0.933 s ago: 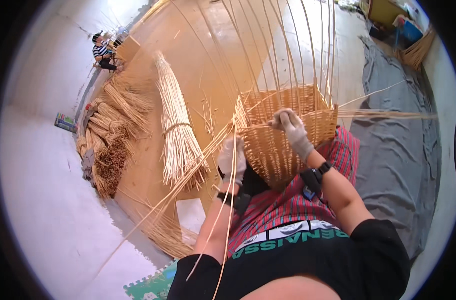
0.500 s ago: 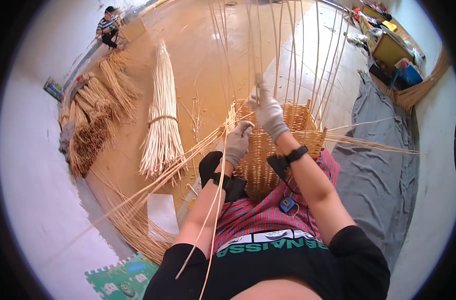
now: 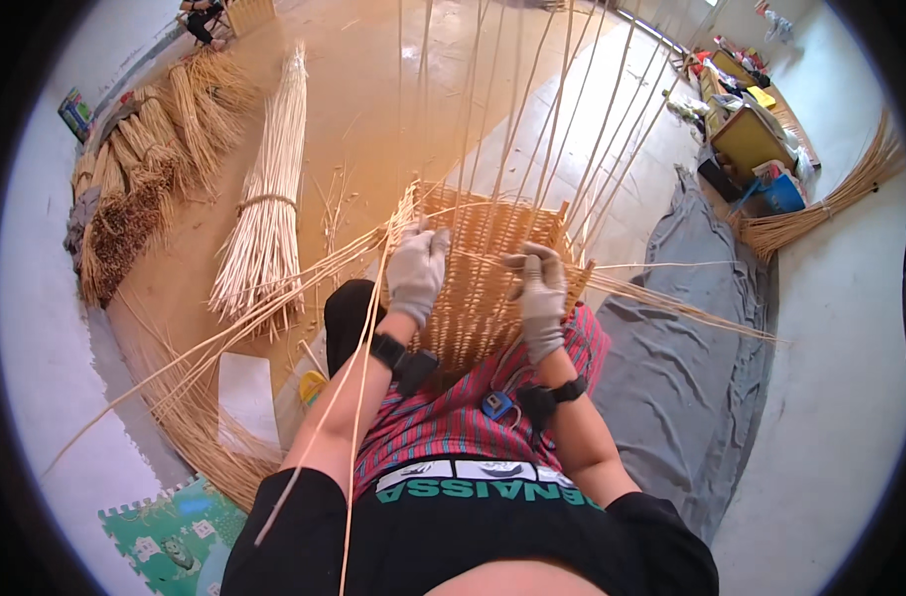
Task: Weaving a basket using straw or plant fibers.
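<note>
A woven tan basket (image 3: 473,318) with tall upright stakes rests against my lap on striped red cloth (image 3: 438,432). My gloved left hand (image 3: 418,263) is closed on pale reeds (image 3: 348,260) at the basket's upper left front, where long loose strands trail down and leftward. My gloved right hand (image 3: 537,288) is at the right front rim, fingers curled; what they grip is unclear. A blue tape measure (image 3: 495,404) lies on the cloth below the basket.
Reed bundles (image 3: 259,219) lie on the floor at left, more (image 3: 145,149) along the wall. Another person's legs (image 3: 205,20) show at top left. A grey sheet (image 3: 686,387) lies at right, beside clutter (image 3: 751,134) and a reed bundle (image 3: 810,214). A foam mat (image 3: 160,536) is lower left.
My right hand, raised among the stakes half a second ago, has come down to the right front rim. My left hand has moved slightly up along the rim. The whole view has shifted.
</note>
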